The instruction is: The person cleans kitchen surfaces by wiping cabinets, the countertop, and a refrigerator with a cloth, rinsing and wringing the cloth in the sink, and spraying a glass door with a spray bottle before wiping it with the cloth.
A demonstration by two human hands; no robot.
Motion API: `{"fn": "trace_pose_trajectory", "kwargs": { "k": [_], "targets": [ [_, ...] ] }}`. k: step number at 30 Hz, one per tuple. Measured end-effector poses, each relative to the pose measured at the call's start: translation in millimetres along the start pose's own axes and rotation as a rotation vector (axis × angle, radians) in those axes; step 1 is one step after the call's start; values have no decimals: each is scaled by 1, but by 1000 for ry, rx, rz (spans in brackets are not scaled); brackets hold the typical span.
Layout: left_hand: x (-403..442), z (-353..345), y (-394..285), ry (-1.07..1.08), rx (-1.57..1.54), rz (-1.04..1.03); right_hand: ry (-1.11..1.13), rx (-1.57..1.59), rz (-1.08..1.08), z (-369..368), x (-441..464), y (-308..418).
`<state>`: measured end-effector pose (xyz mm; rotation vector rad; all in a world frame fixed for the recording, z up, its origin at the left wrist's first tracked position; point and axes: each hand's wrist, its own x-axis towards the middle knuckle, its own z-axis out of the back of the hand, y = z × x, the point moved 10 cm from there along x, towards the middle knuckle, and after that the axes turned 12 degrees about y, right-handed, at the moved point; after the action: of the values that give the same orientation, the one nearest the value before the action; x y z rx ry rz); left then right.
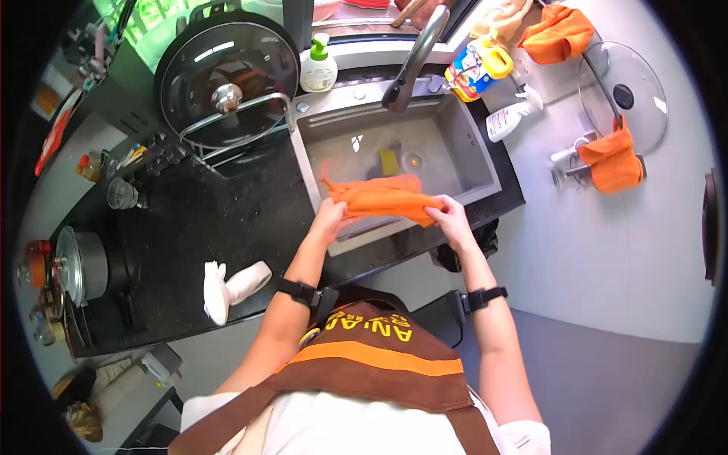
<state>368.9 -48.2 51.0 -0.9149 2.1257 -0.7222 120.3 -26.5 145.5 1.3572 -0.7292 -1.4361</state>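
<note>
A black table (pixel 182 227) runs along the left, with a grey sink (pixel 326 152) set into it. A large round lid (pixel 193 83) with a silver knob stands beside a metal rack left of the sink. A clear lid (pixel 637 91) hangs on the wall at right. The orange cloth (pixel 387 199) spans the near part of the sink, stretched between both hands. A curved faucet (pixel 425 53) leans over the sink's far edge; a yellow bottle (pixel 479 68) and a white spray bottle (pixel 512 117) stand to its right. The left hand (pixel 328 219) grips one end of the cloth; the right hand (pixel 452 221) pinches the other. A small yellow sponge (pixel 389 161) lies in the sink near the drain.
</note>
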Motion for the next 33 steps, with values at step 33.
{"fn": "trace_pose_trajectory", "kwargs": {
  "k": [33],
  "targets": [
    [-43, -35, 22, -486, 359, -238, 207, 946, 132, 222, 276, 154]
  ]
}}
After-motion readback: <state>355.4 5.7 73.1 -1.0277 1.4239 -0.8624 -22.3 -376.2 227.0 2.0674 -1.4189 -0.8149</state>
